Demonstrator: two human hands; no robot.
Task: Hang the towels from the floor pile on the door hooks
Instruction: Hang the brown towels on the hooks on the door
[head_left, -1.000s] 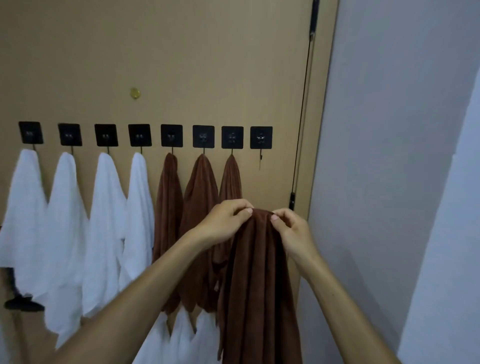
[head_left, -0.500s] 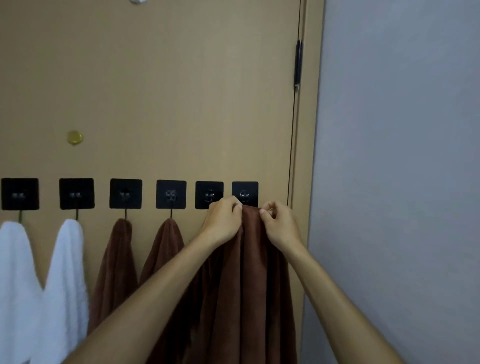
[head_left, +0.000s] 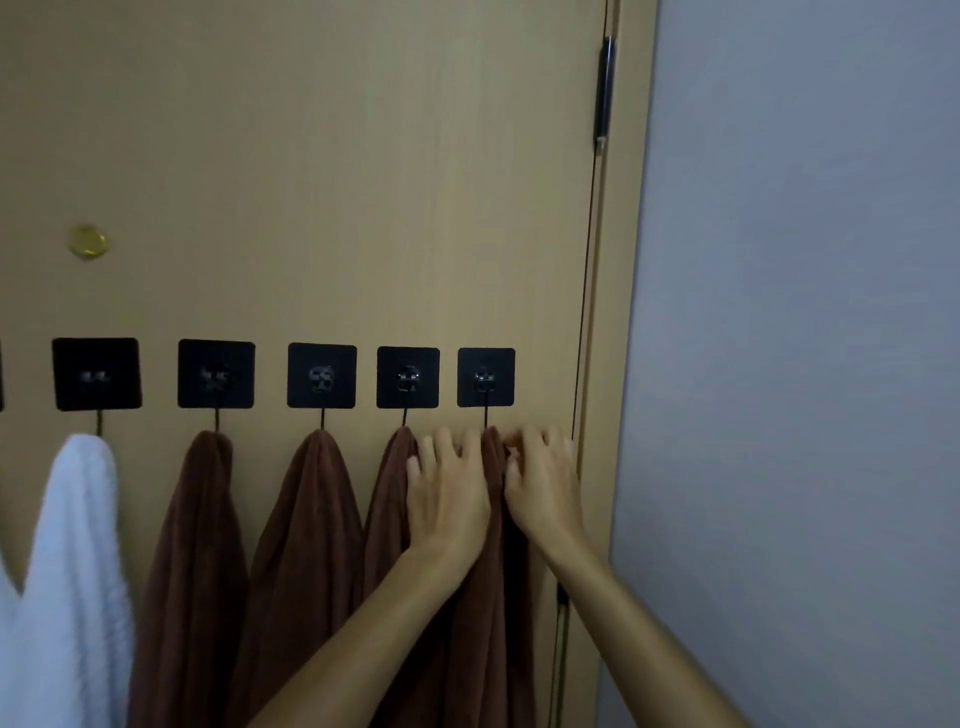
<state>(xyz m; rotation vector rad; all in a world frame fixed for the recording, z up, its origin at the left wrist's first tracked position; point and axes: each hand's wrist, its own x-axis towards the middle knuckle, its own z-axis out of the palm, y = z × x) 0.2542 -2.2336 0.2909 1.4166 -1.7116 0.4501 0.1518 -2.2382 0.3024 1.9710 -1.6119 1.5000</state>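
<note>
A person's left hand (head_left: 449, 499) is lying open, fingers spread, against the last brown towel (head_left: 488, 571) while the right hand (head_left: 543, 483) is pinching its top fold at the rightmost door hook (head_left: 486, 413) (apparently seating it there).

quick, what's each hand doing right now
Left hand: open, fingers spread flat against the brown towel.
Right hand: fingers curled at the towel's top by the last hook; grip cannot be told.

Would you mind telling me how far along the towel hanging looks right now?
Done: white towel and three brown towels hang from hooks. In hand: left hand and right hand settle the last brown towel under the rightmost hook. Left: letting go; floor pile unseen.
</note>
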